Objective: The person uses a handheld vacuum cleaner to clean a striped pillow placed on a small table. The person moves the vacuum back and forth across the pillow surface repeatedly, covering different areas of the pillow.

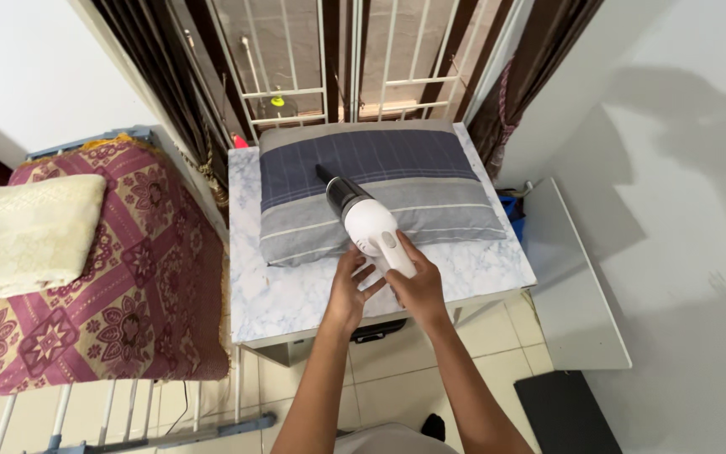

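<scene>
The right hand (416, 286) had its fingers clamped round the handle of a white handheld vacuum (365, 220), whose dark nozzle pointed toward eleven o'clock onto the striped pillow (430, 181), angled to meet the fabric. The left hand (350, 286) steadied the vacuum's body from seven o'clock, fingers curled against it. The pillow lay flat on the marbled surface (296, 294).
</scene>
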